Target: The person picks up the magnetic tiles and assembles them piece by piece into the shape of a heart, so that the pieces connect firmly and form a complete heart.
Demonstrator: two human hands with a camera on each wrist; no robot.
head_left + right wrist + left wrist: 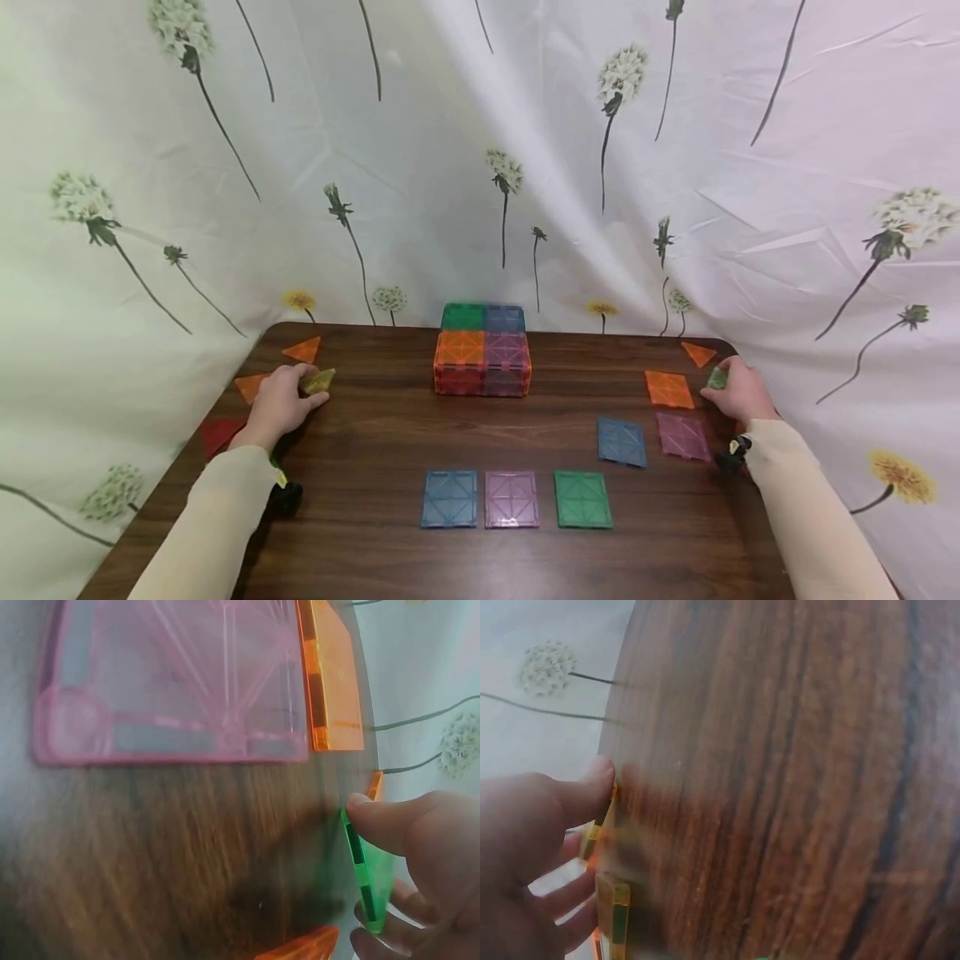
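Observation:
My left hand point(281, 404) is at the left side of the table, pinching a yellow see-through magnetic tile point(318, 382) between thumb and fingers. In the left wrist view the yellow tile point(619, 919) is seen nearly edge-on, close above the wood. At the right edge my right hand point(742, 390) pinches a green magnetic tile point(717, 378), which the fingers partly cover. The right wrist view shows that green tile point(367, 877) tilted between thumb and fingers. A box of coloured square tiles point(482, 362) stands at the back middle, apart from both hands.
By the left hand lie orange triangles point(303, 350) and a red tile point(221, 435). Near the right hand are an orange triangle point(698, 354) and orange point(669, 389), pink point(683, 436) and blue point(622, 442) squares. Blue point(449, 499), pink point(512, 499) and green point(582, 499) squares line the front.

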